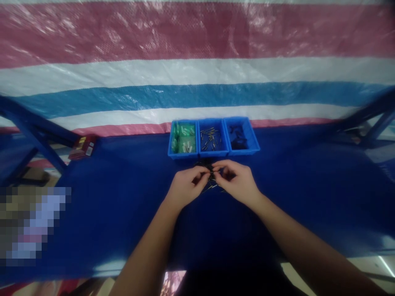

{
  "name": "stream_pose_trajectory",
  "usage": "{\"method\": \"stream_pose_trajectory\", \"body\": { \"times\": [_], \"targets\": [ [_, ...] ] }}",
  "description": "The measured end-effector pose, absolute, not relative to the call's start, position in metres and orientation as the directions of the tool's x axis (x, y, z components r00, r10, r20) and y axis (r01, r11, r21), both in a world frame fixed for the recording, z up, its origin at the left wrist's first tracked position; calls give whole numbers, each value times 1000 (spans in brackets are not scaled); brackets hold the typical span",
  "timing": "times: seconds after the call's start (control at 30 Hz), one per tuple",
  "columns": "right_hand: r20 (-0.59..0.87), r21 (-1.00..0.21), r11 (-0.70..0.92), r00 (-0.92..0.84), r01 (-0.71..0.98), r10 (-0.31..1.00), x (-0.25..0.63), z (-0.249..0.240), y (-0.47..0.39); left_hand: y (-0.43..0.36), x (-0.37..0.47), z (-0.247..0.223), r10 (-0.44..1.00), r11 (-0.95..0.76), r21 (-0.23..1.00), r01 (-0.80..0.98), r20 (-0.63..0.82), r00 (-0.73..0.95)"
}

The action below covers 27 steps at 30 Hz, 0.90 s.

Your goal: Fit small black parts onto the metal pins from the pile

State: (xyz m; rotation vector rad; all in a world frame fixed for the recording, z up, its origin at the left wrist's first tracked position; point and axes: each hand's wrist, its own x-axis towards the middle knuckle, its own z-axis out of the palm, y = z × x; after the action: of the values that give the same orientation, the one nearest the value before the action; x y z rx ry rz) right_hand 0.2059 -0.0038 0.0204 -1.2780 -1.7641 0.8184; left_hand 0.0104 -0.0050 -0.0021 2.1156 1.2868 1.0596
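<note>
My left hand (187, 186) and my right hand (238, 181) meet over the blue table, thumbs and fingers pinched together. Between the fingertips is something small and thin, too small to name. Under and around them lies a pile of slim dark and metallic pieces (212, 186), partly hidden by my fingers. Just beyond stand three blue bins side by side. Green and whitish pieces are in the left bin (182, 156), slim metallic pieces in the middle bin (213, 153), and dark pieces in the right bin (253, 142).
A red box (82, 147) sits at the table's far left, beside a blue metal frame (41, 137). Another blue frame (370, 113) stands at the right. A striped plastic sheet (197, 74) hangs behind the blue table (123, 197).
</note>
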Motion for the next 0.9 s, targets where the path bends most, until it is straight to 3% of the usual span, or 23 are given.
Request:
{"method": "stream_pose_trajectory", "body": {
  "times": [0.3,0.67,0.9],
  "targets": [
    [320,-822,393,-238,412,917,205,24,-4,-6,8,2,903,-426,733,531,310,297],
    [232,-890,286,-189,355,954,203,20,-6,-7,10,-1,886,-463,727,508,355,299],
    [274,-878,345,-242,330,931,203,17,-5,-6,9,3,891,-448,735,509,322,318]
  ]
}}
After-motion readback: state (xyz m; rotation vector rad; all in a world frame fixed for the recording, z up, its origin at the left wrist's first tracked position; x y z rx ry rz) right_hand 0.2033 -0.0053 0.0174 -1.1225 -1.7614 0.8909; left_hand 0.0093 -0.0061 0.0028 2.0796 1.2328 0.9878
